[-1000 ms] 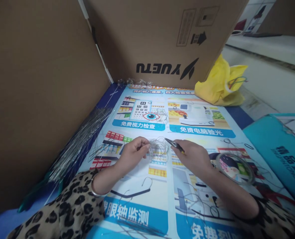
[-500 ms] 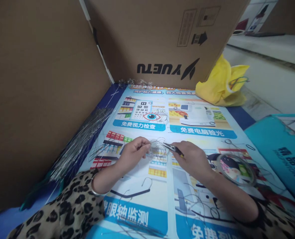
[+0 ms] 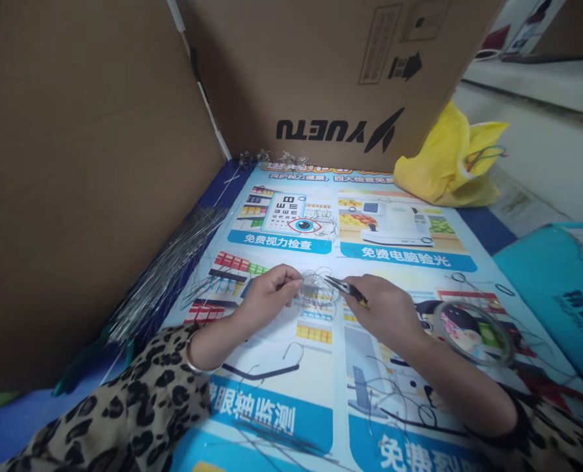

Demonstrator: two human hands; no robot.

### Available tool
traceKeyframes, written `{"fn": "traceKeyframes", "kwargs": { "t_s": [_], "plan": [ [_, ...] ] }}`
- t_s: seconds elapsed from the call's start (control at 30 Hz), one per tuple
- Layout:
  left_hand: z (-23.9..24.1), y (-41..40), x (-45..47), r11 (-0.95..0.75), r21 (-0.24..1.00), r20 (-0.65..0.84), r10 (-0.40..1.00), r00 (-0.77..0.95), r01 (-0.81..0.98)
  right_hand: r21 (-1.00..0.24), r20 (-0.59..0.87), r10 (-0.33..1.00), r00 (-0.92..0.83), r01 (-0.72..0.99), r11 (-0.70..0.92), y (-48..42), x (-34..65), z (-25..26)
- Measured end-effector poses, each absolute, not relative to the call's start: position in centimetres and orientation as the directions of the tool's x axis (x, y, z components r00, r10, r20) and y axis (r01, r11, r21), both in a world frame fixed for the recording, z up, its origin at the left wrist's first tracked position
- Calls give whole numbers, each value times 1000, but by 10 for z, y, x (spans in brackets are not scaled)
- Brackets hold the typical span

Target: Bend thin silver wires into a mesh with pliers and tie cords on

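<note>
Left hand (image 3: 272, 288): thumb and forefinger pinched together on the left edge of a tangled wire piece (image 3: 318, 287), at mid-frame. Right hand (image 3: 382, 311): fingers curled around the handles of the pliers (image 3: 349, 290), nose pointing left at the wire piece's right edge. Cannot tell whether the tips touch wire, or how far they part.

Between the wrists, flat poster (image 3: 338, 347) runs to the lower frame edge. Past the fingertips, low room extends over the print to the back cardboard panel (image 3: 291, 72), upper centre; small wire pieces (image 3: 286, 161) line its foot. Left limit: side cardboard panel (image 3: 85, 177), with a bundle of straight wires (image 3: 168, 278) near its base, left of the left hand. Right limit: blue box (image 3: 551, 282) at the right edge, yellow bag (image 3: 446, 167) at upper right. Tape roll (image 3: 488, 359) lies just beside the right forearm; loose wires (image 3: 394, 391) lie at lower right.
</note>
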State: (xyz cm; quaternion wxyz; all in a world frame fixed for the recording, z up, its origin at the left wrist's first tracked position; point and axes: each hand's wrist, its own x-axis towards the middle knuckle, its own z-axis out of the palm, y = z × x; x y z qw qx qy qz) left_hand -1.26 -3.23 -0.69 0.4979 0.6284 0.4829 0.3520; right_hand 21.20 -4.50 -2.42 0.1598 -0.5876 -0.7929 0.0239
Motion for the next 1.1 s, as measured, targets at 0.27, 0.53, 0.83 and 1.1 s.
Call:
{"fn": "traceKeyframes", "kwargs": {
  "t_s": [0.27,0.53,0.83,1.1],
  "plan": [
    [-6,-32,-12,-41,970,-34,952,303,238,-221,216,937,-273,922,319,-45,212,-23],
    [-7,-32,-12,-60,967,-17,955,297,247,-222,242,927,-287,914,340,-45,214,-26],
    [-7,-35,-13,-119,935,57,980,192,333,-370,310,887,-342,816,444,-44,216,-24],
    [-1,-37,-10,10,992,-29,987,158,122,-599,323,870,-371,632,492,-49,210,-13]
  ]
}}
